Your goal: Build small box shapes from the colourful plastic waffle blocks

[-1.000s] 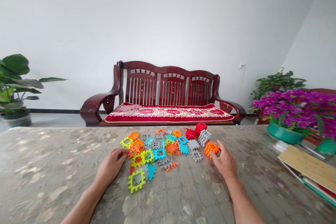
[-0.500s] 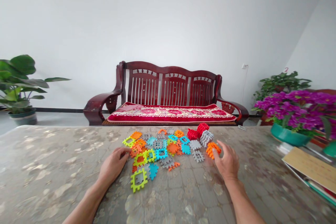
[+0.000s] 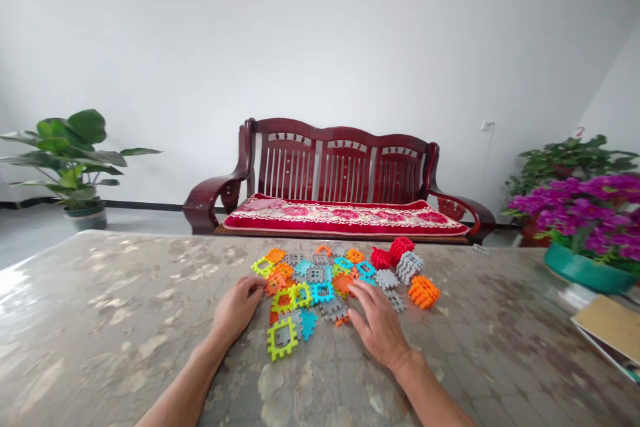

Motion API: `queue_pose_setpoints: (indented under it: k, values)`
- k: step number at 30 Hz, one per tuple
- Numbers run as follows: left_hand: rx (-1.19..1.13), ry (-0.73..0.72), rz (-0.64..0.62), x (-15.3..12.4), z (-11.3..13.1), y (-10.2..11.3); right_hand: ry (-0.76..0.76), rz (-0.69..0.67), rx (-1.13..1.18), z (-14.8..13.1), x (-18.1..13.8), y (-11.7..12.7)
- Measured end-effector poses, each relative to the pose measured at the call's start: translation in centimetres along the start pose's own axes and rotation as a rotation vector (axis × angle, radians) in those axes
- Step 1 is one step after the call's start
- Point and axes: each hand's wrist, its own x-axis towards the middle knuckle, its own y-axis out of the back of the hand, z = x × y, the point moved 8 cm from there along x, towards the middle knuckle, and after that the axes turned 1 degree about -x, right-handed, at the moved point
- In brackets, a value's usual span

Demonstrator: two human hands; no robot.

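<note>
A pile of flat interlocking plastic puzzle tiles (image 3: 320, 291), with notched edges in lime, orange, blue and grey, lies loosely on the table. My left hand (image 3: 237, 312) rests on the tabletop at the pile's left edge, loosely curled, its fingertips beside an orange tile (image 3: 274, 285). Over the pile's right side reaches my right hand (image 3: 379, 328), fingers apart, near an orange tile (image 3: 342, 283) and the grey ones. Right of the pile sit an orange block of tiles (image 3: 424, 291), a grey block (image 3: 409, 267) and two red blocks (image 3: 401, 249). The nearest piece is a lime frame tile (image 3: 282, 339).
The patterned table (image 3: 125, 320) spans the foreground. At its right stand a teal pot (image 3: 585, 270) of purple flowers and a brown-covered book or folder (image 3: 610, 327). Beyond the table are a wooden bench (image 3: 345, 167) and a potted plant (image 3: 85, 217).
My right hand has let go of the orange block and moved left to the loose tiles. The orange block stays beside the grey one. My left hand keeps its place; the view has turned slightly left.
</note>
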Motion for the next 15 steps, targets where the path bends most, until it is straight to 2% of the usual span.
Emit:
queue_pose_setpoints:
  k: [5,15]
  values:
    - [-0.005,0.021,-0.017,-0.1,0.3,0.0,0.020,-0.101,-0.017,-0.6,-0.2,-1.3]
    - [-0.004,0.020,0.005,-0.2,0.6,0.2,-0.013,-0.176,0.022,-1.2,0.0,-1.5]
